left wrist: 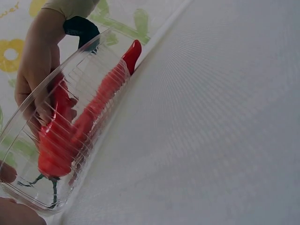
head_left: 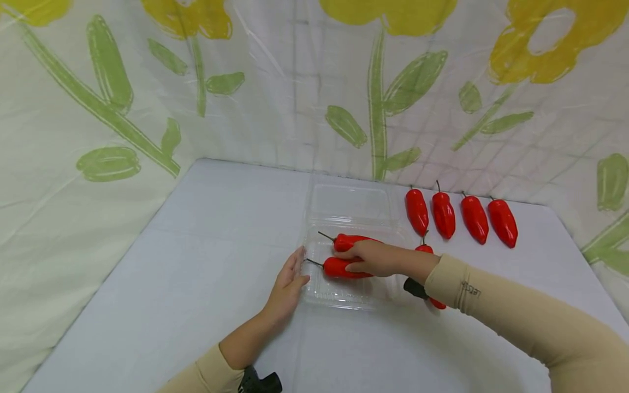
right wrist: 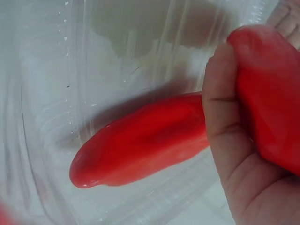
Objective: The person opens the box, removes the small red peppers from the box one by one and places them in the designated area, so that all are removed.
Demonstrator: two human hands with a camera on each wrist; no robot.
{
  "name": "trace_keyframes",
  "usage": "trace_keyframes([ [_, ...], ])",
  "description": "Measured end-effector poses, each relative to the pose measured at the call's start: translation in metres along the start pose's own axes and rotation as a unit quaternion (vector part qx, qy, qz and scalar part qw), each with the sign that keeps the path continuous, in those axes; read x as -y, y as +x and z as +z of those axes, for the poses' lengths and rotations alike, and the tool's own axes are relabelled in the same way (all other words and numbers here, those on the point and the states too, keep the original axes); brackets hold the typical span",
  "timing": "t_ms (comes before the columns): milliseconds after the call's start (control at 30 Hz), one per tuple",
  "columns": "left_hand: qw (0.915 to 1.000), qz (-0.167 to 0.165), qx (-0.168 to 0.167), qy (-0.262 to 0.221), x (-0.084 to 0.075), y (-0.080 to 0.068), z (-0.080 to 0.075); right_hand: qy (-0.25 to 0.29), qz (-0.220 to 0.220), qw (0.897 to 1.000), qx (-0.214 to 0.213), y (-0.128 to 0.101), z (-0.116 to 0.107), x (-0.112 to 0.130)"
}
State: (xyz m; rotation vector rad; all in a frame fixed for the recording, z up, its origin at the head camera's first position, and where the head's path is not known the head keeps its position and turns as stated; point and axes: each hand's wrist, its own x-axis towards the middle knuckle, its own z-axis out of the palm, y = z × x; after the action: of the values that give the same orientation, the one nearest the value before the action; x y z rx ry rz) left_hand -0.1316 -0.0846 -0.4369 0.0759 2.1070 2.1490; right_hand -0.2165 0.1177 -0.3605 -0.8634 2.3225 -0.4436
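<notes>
A clear plastic clamshell box (head_left: 339, 301) lies on the table with its lid (head_left: 351, 202) folded back. My right hand (head_left: 375, 257) reaches into it and grips a glossy red pepper (left wrist: 54, 150) by its body, the dark stem pointing left. Beside the held one, a second red pepper (right wrist: 140, 143) lies on the box floor. In the head view, the hand partly covers both the farther pepper (head_left: 343, 242) and the nearer pepper (head_left: 336, 267). My left hand (head_left: 287, 286) touches the box's left side, fingers fairly straight and thumb apart.
Several red peppers (head_left: 444, 215) stand in a row at the table's back right, stems away from me. Another red pepper (head_left: 425, 249) lies right of the box, partly hidden under my right forearm. A white sheet printed with yellow flowers (head_left: 275, 109) hangs behind the table.
</notes>
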Motion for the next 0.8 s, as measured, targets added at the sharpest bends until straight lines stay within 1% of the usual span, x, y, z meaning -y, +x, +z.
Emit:
trace_keyframes([
  [67, 1.0000, -0.002, -0.001, 0.007, 0.000, 0.000, 0.000, 0.016, -0.008, 1.000, -0.006, -0.003, -0.001, -0.001],
  [167, 0.9998, -0.007, -0.003, 0.018, -0.001, 0.000, -0.001, 0.042, -0.005, 0.999, -0.019, -0.009, -0.003, -0.002],
  [233, 0.9997, -0.009, -0.004, 0.022, -0.001, 0.000, -0.001, 0.056, -0.002, 0.998, -0.034, -0.013, -0.005, -0.003],
  [467, 0.9999, -0.006, -0.006, 0.012, -0.001, 0.001, -0.001, 0.085, 0.012, 0.992, -0.090, -0.030, -0.012, -0.009],
  [633, 0.9999, -0.007, -0.012, 0.006, -0.001, 0.001, -0.001, 0.125, 0.027, 0.984, -0.124, -0.045, -0.015, -0.016],
  [800, 0.9999, -0.006, -0.012, 0.001, -0.001, 0.000, -0.001, 0.169, 0.034, 0.974, -0.146, -0.063, -0.010, -0.026],
])
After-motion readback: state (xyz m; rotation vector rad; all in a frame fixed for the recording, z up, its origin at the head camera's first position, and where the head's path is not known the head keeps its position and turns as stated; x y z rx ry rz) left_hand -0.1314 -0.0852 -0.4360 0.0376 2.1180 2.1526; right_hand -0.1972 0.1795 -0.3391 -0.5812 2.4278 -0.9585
